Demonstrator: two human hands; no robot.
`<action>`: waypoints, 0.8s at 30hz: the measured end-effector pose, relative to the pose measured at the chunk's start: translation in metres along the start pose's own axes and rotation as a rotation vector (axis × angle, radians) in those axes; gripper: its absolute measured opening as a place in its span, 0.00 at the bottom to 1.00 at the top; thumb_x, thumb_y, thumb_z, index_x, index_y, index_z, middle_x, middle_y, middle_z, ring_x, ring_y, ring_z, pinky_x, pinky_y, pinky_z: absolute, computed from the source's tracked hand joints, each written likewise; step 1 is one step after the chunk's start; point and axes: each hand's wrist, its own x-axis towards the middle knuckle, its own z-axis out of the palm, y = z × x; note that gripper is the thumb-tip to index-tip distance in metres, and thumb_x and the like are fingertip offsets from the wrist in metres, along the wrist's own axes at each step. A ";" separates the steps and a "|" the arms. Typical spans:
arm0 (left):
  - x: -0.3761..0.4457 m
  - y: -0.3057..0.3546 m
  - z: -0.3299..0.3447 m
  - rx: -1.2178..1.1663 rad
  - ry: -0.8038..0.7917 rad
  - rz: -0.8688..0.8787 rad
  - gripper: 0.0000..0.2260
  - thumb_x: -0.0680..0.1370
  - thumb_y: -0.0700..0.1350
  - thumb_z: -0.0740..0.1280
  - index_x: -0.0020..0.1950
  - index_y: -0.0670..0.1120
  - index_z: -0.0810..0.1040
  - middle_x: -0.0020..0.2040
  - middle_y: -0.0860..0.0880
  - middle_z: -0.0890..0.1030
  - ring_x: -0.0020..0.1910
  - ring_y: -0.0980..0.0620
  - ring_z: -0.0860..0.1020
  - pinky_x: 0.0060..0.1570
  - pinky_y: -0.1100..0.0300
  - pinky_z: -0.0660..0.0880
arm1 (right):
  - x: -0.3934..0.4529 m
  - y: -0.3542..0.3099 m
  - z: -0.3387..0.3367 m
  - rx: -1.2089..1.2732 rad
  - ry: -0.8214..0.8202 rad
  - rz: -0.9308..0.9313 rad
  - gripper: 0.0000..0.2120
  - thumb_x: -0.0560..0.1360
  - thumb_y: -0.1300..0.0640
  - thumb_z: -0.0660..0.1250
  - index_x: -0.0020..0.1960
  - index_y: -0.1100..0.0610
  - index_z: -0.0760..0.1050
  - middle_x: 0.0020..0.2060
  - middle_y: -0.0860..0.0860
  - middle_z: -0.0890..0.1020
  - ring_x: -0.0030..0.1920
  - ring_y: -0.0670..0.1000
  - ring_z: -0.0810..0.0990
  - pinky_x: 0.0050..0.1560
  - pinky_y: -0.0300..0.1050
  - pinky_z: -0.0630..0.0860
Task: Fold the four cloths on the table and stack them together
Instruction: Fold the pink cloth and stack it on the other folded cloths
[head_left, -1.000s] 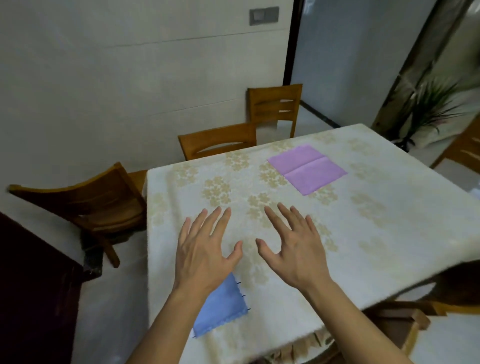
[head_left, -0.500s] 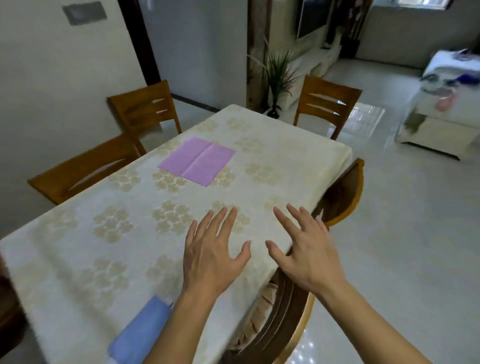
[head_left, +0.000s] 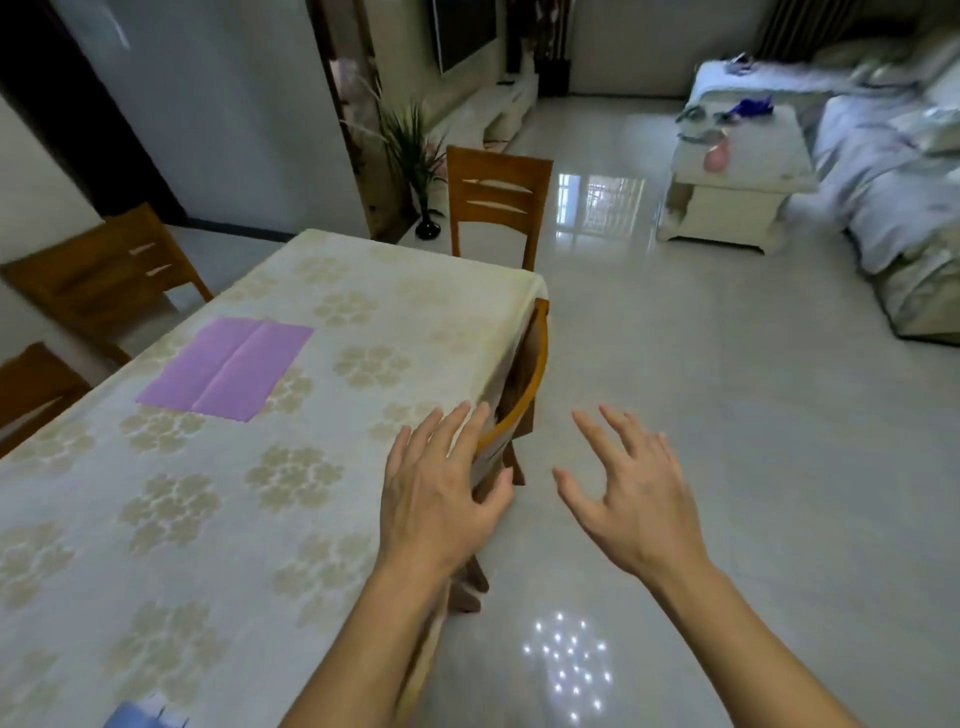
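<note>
Hovering with fingers spread and each grip wide, holding nothing, the left hand (head_left: 436, 499) lies over the right edge of the surface (head_left: 415, 312) and the right hand (head_left: 636, 499) over the tiled floor (head_left: 727, 415). A purple cloth (head_left: 228, 369) lies flat, creased down its middle, on the far left part of the floral tablecloth, well apart from both hands. A corner of a blue cloth (head_left: 137, 717) shows at the near edge. A wooden chair (head_left: 530, 374) is tucked beside the left hand.
</note>
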 end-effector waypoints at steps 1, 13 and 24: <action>0.007 0.016 0.009 -0.003 -0.008 0.015 0.31 0.76 0.64 0.56 0.77 0.54 0.66 0.75 0.53 0.71 0.74 0.48 0.67 0.74 0.44 0.63 | 0.001 0.019 -0.005 0.001 0.008 0.015 0.35 0.74 0.31 0.51 0.77 0.43 0.63 0.76 0.51 0.68 0.77 0.54 0.63 0.77 0.57 0.57; 0.078 0.189 0.113 -0.019 -0.093 0.142 0.30 0.76 0.62 0.60 0.77 0.54 0.65 0.74 0.53 0.71 0.74 0.50 0.67 0.74 0.46 0.63 | 0.023 0.211 -0.061 0.009 0.049 0.209 0.35 0.73 0.31 0.53 0.77 0.43 0.65 0.76 0.50 0.68 0.77 0.54 0.63 0.77 0.56 0.55; 0.131 0.227 0.158 0.002 -0.101 0.218 0.30 0.76 0.62 0.60 0.77 0.52 0.67 0.74 0.51 0.71 0.74 0.49 0.67 0.74 0.44 0.63 | 0.050 0.275 -0.074 0.034 0.058 0.310 0.36 0.72 0.31 0.51 0.77 0.42 0.63 0.77 0.49 0.66 0.79 0.53 0.59 0.78 0.53 0.52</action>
